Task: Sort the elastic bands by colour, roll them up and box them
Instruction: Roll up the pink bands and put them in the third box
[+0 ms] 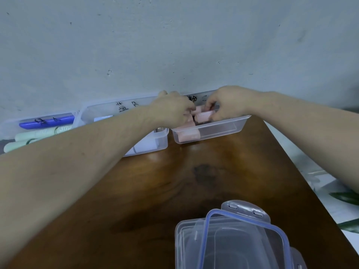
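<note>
Close to us on the brown bench [223, 171] sit some clear lids [233, 235], stacked up. Past them, against the wall, three clear boxes stand in a row. The left box [11, 127] has green rolls [33, 135] and a blue one. The middle box [153, 142] is partly hidden by our left arm.

The right box [223, 129] holds the pink rolls [189, 135]. We think these bands are soft, light and springy, so a roll could pop open if we let go. It is best to pinch a roll around its middle.

Both arms reach far out over the boxes. Our left hand [171, 111] has curled fingers at one end of a pink roll [204, 115]. Our right hand [229, 105] pinches the other end. The roll sits just above the right box.
</note>
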Demonstrator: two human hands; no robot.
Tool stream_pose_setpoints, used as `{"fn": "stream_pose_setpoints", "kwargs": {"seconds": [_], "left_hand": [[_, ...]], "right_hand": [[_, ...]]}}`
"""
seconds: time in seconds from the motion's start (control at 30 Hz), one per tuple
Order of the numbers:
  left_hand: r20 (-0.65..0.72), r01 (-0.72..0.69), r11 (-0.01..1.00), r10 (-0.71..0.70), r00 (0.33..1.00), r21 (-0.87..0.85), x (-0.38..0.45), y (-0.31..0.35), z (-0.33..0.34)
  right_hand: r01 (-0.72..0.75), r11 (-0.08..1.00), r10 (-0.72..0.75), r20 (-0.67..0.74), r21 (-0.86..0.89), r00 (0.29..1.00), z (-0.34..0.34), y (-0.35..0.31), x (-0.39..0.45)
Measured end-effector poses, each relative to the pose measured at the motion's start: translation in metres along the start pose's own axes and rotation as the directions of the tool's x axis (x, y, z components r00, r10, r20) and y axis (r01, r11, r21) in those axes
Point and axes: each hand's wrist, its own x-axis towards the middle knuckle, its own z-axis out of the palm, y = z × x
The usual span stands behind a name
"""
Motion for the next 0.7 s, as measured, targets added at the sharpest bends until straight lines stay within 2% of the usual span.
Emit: {"fn": "stream_pose_setpoints", "kwargs": {"seconds": [0.2,0.33,0.53,0.7], "left_hand": [[0.112,-0.059,0.99,0.045,0.993,0.127,0.011,0.0,0.004],[0.135,-0.072,0.983,0.049,0.99,0.17,0.011,0.001,0.001],[0.125,-0.065,0.988,0.048,0.991,0.142,0.01,0.001,0.001],[0.133,-0.056,0.989,0.037,0.99,0.139,0.01,0.002,0.0]], "right_hand": [[-0.015,1.0,0.015,0.009,-0.012,1.0,0.007,-0.001,0.011],[-0.013,1.0,0.013,0.0,-0.026,1.0,0.01,0.0,0.012],[-0.023,0.999,0.025,-0.039,0.046,0.999,0.016,0.004,0.014],[-0.011,0.999,0.011,0.003,0.039,1.0,0.016,0.003,0.016]]}}
